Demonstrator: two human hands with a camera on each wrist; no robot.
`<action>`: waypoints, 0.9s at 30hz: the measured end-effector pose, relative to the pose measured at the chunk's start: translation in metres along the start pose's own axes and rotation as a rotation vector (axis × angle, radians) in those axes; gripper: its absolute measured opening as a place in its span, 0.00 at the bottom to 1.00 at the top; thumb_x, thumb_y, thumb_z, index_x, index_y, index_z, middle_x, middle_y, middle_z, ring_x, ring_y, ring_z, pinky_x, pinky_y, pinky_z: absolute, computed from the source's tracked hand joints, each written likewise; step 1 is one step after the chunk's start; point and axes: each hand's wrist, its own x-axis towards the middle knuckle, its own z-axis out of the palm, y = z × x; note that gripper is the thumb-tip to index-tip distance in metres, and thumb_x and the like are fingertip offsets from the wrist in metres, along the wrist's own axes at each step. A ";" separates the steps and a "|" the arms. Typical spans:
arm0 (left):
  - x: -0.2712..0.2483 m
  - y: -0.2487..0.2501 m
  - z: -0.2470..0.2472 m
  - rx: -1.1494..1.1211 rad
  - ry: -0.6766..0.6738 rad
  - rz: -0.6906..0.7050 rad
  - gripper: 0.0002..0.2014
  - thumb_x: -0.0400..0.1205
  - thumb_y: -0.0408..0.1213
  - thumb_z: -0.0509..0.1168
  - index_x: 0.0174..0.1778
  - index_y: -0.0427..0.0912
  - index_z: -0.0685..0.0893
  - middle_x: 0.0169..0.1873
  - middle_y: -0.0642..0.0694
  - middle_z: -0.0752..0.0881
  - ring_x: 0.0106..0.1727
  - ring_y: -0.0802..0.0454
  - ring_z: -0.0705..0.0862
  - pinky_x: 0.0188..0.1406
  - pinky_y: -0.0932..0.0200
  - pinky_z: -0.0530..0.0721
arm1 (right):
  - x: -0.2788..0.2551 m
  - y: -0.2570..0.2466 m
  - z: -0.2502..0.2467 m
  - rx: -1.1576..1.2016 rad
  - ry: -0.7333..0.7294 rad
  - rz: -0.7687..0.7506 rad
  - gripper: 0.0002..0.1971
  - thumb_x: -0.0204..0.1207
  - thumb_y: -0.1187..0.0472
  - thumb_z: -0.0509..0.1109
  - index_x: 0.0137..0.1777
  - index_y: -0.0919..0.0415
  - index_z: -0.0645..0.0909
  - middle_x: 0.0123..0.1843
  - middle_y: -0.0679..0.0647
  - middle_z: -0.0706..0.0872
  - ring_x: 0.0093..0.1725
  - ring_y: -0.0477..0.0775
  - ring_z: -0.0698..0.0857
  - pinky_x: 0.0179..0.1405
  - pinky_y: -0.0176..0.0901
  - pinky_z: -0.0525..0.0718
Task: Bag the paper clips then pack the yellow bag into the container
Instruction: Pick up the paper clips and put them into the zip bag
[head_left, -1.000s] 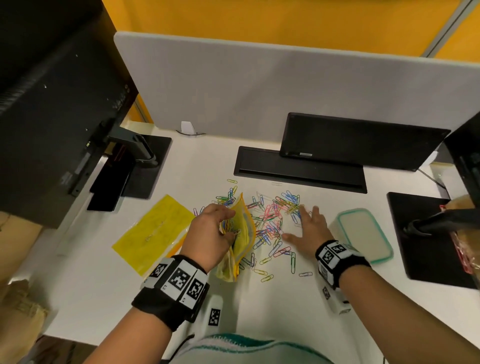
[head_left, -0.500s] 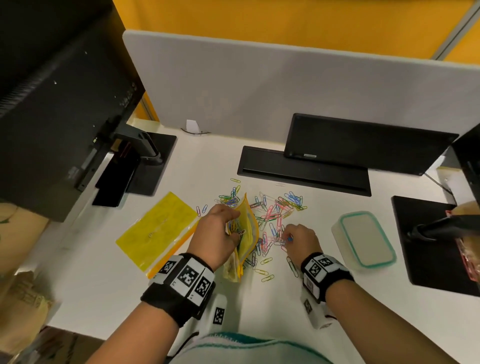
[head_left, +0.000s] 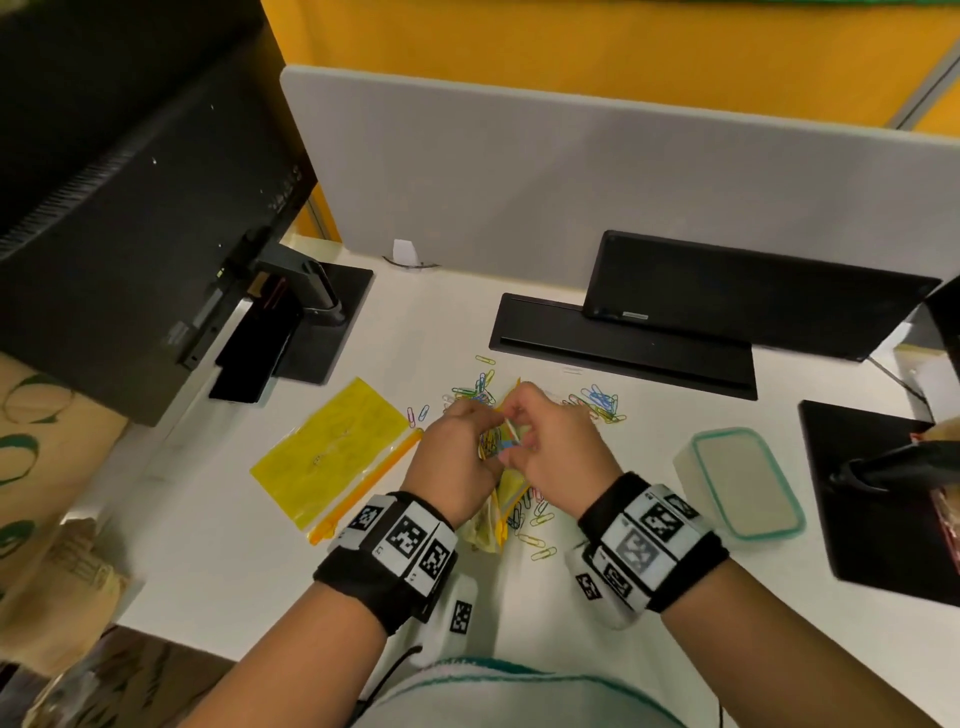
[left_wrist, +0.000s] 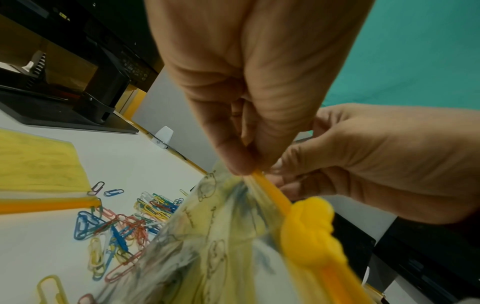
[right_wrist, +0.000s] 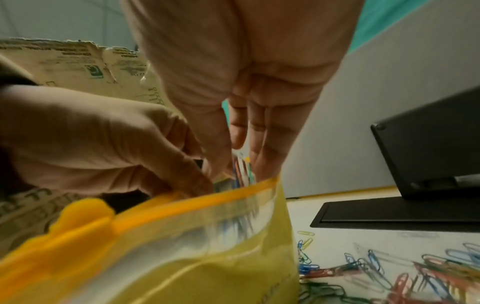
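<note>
The left hand (head_left: 457, 457) pinches the yellow bag (right_wrist: 182, 257) open; the right hand (head_left: 558, 452) drops pinched paper clips (right_wrist: 242, 170) in; many more need scooping next.

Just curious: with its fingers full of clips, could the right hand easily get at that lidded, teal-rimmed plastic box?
Probably yes: the teal-rimmed plastic box sits just beside the right hand on bare desk, though the hand must drop its paper clips first.

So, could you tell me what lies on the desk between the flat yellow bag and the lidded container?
In the head view, both hands meet there over the open yellow bag, with loose paper clips scattered round it.
</note>
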 end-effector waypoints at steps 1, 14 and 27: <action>0.000 0.000 -0.001 0.005 0.002 0.000 0.23 0.72 0.30 0.69 0.64 0.43 0.80 0.62 0.46 0.80 0.61 0.49 0.80 0.55 0.68 0.72 | 0.001 0.000 0.000 0.030 0.037 -0.004 0.13 0.69 0.64 0.74 0.48 0.50 0.76 0.44 0.55 0.87 0.40 0.54 0.85 0.44 0.45 0.85; 0.003 -0.009 -0.019 -0.006 0.039 -0.043 0.24 0.69 0.27 0.71 0.62 0.42 0.82 0.62 0.45 0.80 0.53 0.45 0.83 0.54 0.66 0.74 | -0.021 0.125 0.013 -0.564 -0.443 0.287 0.55 0.63 0.64 0.80 0.81 0.47 0.45 0.78 0.58 0.58 0.74 0.62 0.66 0.67 0.52 0.78; 0.007 -0.013 -0.033 0.024 0.027 -0.079 0.23 0.71 0.28 0.70 0.63 0.43 0.81 0.63 0.47 0.79 0.52 0.44 0.83 0.49 0.74 0.67 | 0.035 0.117 0.037 -0.414 -0.210 0.161 0.27 0.68 0.77 0.66 0.65 0.54 0.75 0.65 0.60 0.75 0.60 0.63 0.80 0.58 0.50 0.83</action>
